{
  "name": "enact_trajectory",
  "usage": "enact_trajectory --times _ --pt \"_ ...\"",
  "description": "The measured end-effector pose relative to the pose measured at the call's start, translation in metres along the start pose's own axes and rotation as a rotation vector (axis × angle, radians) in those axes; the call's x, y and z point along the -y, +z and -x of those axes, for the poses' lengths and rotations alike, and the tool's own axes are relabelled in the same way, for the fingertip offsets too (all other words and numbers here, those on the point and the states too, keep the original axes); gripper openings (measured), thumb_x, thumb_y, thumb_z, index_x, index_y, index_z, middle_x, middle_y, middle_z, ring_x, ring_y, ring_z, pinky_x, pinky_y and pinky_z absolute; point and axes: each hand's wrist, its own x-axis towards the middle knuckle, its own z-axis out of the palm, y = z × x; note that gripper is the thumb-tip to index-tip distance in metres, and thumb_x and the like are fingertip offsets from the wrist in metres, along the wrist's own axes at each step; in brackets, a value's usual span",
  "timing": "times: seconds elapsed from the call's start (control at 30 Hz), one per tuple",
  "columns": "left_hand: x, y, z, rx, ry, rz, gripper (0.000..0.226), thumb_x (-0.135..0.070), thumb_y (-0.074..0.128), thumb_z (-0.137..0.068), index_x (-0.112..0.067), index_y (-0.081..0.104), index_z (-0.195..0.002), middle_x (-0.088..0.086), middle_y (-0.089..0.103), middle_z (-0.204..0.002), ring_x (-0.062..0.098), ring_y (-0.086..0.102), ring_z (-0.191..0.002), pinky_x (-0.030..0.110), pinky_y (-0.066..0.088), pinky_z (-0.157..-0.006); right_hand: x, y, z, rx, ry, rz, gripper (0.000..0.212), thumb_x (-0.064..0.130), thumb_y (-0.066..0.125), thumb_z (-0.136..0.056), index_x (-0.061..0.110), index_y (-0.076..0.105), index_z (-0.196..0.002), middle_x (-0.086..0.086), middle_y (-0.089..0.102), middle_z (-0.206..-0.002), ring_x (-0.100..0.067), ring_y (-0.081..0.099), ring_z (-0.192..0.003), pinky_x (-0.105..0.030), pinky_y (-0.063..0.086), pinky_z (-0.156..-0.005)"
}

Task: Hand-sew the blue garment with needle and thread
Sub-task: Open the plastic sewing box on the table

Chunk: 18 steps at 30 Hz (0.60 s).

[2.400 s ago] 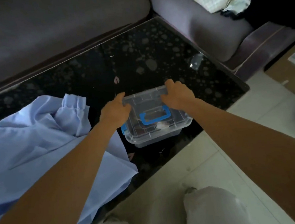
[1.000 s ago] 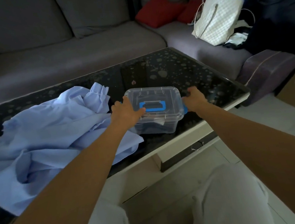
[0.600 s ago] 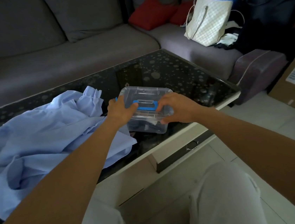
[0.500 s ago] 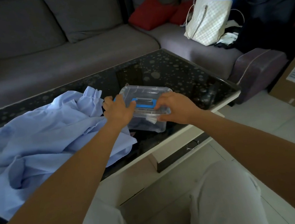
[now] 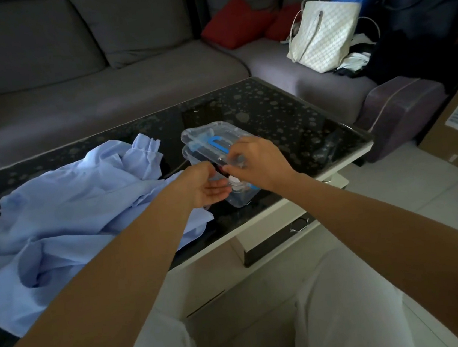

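Centre of frame: left hand (image 5: 208,187) palm up, fingers relaxed and apart; right hand (image 5: 259,164) beside it, fingers pinching the near edge of the tilted clear lid (image 5: 203,136) over its box (image 5: 239,199). Blue garment (image 5: 56,221) lies crumpled at left on the tabletop (image 5: 287,115); grey sofa (image 5: 97,82) beyond.

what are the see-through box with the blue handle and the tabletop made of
Storage box: most likely clear, glossy plastic; its contents show through the walls and the rims catch the light. Tabletop: probably polished dark glass, since it gives sharp reflections over a speckled pattern, though a lacquered panel cannot be ruled out.
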Motion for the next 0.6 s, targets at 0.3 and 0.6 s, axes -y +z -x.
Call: enact_trajectory --times 0.3,0.6 --pt "0.005 0.017 -0.006 -0.139 0.199 -0.376 0.037 -0.007 0.061 -0.092 -0.011 0.039 -0.122 0.020 0.060 -0.110 0.028 0.064 -0.087 0.028 0.054 -0.060 -0.026 -0.051 -0.027 -0.551 0.662 -0.343 0.026 0.022 0.045 -0.102 0.006 0.062 -0.090 -0.005 0.061 -0.084 -0.006 0.054 -0.067 -0.009 0.039 -0.056" --pt "0.013 0.025 -0.019 -0.589 0.546 -1.295 0.042 -0.049 0.050 -0.094 -0.018 0.052 -0.123 0.014 0.027 -0.143 0.033 0.029 -0.131 0.044 0.027 -0.109 -0.108 -0.044 0.035 -0.524 1.322 -0.780 0.036 0.032 0.041 -0.103 0.003 0.060 -0.112 -0.008 0.062 -0.091 -0.017 0.059 -0.075 -0.029 0.048 -0.063"
